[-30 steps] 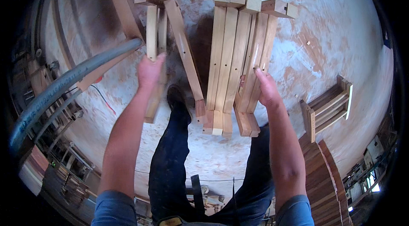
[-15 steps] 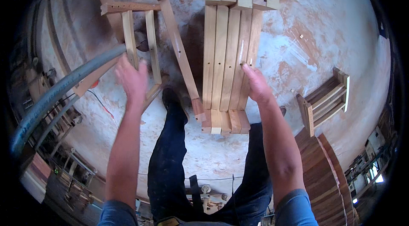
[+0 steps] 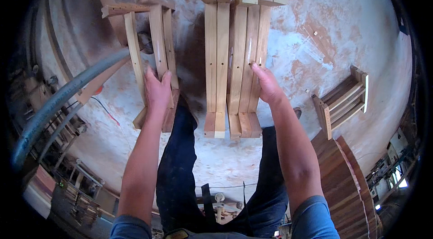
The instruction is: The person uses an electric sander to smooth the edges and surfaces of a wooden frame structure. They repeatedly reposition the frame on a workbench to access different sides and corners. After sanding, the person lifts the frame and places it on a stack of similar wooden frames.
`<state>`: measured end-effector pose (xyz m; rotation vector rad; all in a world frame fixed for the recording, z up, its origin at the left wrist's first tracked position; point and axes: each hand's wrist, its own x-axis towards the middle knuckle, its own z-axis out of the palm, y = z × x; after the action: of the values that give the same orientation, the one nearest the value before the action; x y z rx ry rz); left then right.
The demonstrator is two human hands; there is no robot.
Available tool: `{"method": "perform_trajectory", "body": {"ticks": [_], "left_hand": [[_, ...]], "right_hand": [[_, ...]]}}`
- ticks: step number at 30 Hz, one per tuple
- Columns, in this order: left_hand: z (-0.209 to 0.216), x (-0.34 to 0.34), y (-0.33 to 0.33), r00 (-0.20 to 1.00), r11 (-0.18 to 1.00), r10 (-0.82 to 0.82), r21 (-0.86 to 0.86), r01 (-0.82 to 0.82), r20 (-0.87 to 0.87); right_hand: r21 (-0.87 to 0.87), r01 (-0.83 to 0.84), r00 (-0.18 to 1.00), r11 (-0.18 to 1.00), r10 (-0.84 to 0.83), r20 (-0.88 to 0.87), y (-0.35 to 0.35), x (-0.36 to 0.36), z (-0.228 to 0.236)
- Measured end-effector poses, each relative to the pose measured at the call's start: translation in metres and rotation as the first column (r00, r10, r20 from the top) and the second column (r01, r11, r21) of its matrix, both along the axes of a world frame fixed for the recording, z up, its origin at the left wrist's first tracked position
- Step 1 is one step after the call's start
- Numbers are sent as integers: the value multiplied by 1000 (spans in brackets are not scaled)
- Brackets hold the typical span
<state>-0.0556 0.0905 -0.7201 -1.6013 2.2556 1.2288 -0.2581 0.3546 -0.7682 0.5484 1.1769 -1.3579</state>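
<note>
Frames [image 3: 222, 36] on floor [image 3: 221, 162], looks partway: five gathered right, gap remaining; others apart left. Left hand [image 3: 158, 90] pinches one; right hand [image 3: 269, 85] thumbs the row, grip can't tell.

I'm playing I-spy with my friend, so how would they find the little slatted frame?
Find the striped brown wooden panel at the lower right of the picture. Just above it in view, on the pale blotchy floor, is the little slatted frame. Unlike the wooden frames by the person's right hand, it stands alone, with no hand on it.
</note>
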Motion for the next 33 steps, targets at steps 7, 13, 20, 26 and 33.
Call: {"method": "perform_trajectory", "body": {"ticks": [7,13,20,26,33], "left_hand": [[5,-64,60,987,922,-133,355,157,-93],[-23,-45,58,879,611,462,761,-219,-118],[-4,-24,16,979,964,188,177,-200,78],[36,-54,57,860,767,-493,-403,500,131],[-31,-65,98,952,667,294,732,-139,-87]], "right_hand": [[-39,5,999,999,-3,51,-16,4,12],[0,27,999,1000,-27,25,-2,1,9],[-34,21,999,999,-19,34,4,-1,2],[-27,9,1000,1000,-8,25,-14,1,20],[-50,-18,1000,999,19,7,-11,1,13]]}}
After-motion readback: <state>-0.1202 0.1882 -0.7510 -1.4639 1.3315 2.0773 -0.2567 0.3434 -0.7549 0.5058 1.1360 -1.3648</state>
